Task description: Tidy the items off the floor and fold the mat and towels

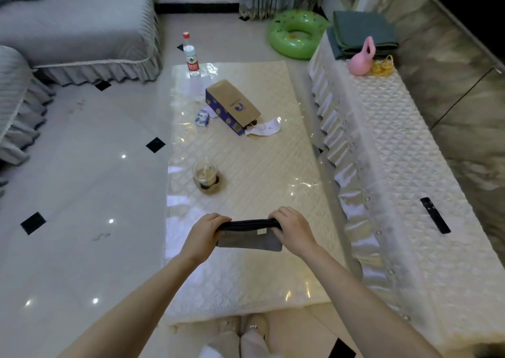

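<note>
A folded dark towel [250,234] hangs above the near end of the cream mat [246,166], its top edge gripped by the left hand [203,234] and right hand [293,229], fingers curled around it. Farther along the mat lie a drink cup [205,176], a paper bag [232,106] and a water bottle [191,56].

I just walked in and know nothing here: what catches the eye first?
Both hands, left hand and right hand, grip a folded dark towel over a cream table. Farther along it stand a drink cup, a tipped paper bag and a water bottle.
</note>
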